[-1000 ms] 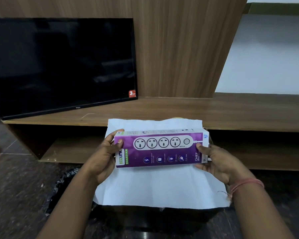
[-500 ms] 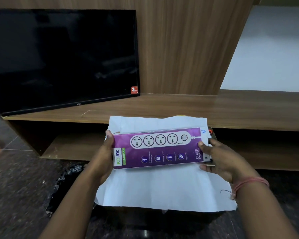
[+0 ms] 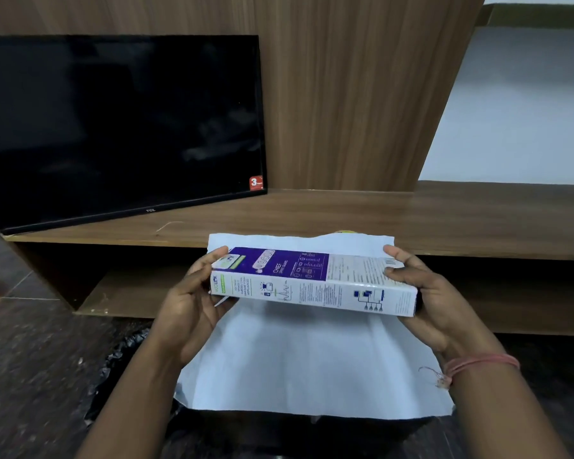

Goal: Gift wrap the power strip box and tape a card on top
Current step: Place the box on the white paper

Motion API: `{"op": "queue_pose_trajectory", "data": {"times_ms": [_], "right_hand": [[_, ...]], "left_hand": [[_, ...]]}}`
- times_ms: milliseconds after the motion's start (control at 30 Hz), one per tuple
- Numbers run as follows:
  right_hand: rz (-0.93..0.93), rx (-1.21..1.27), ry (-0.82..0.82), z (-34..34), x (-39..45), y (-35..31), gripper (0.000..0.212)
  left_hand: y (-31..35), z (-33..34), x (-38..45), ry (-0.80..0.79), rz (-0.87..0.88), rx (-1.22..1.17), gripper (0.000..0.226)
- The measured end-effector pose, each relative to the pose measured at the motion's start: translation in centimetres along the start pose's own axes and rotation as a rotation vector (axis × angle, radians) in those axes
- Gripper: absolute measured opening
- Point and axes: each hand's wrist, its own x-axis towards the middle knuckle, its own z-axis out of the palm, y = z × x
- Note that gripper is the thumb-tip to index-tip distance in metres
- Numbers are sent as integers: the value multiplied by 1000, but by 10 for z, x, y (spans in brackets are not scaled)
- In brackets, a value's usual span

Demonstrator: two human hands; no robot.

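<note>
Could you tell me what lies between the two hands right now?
The head view shows the power strip box, gripped by the left hand and right hand.

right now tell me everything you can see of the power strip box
The power strip box is a long, slim cardboard carton, purple and white with printed text, diagrams and a barcode. It looks closed, tilted so a white side panel faces the camera. The left hand and right hand grip its two ends, holding it above the white wrapping paper.
</note>
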Motion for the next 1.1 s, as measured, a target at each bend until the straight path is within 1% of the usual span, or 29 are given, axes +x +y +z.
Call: {"op": "queue_pose_trajectory", "data": {"times_ms": [67,100,167,233,300,333,433,533,700,833,967,1100], "right_hand": [[-35,1,-61,-4,-1,-2,67],[-50,-11,-91,-4,-2,-2,70],[-65,-75,-94,-5,-2,-3,66],[-46,-165,-49,-9,0,0,57],[15,-257,16,-13,2,4,51],[57,-306,46,-15,1,7,49],[156,-426,113,-17,-6,15,43],[175,-469,152,-14,-13,18,41],[230,-527,179,-9,-19,27,36],[258,-583,248,-11,-24,29,32],[309,-706,289,-15,-27,34,29],[378,-721,303,-21,-26,36,28]], "left_hand": [[2,-4,2,15,-15,-72,51],[2,-6,3,22,-27,-100,56],[2,-5,3,36,-62,-98,60],[3,-4,2,50,-105,-61,61],[2,-5,2,69,-155,-8,61],[2,-5,2,94,-180,51,57],[-6,-6,0,195,-240,354,32],[-16,-7,-7,238,-267,524,23],[-16,-4,-9,336,-245,554,20],[-25,-1,-15,331,-349,592,18],[-31,3,-16,365,-376,695,19],[-35,9,-20,359,-361,833,21]]}}
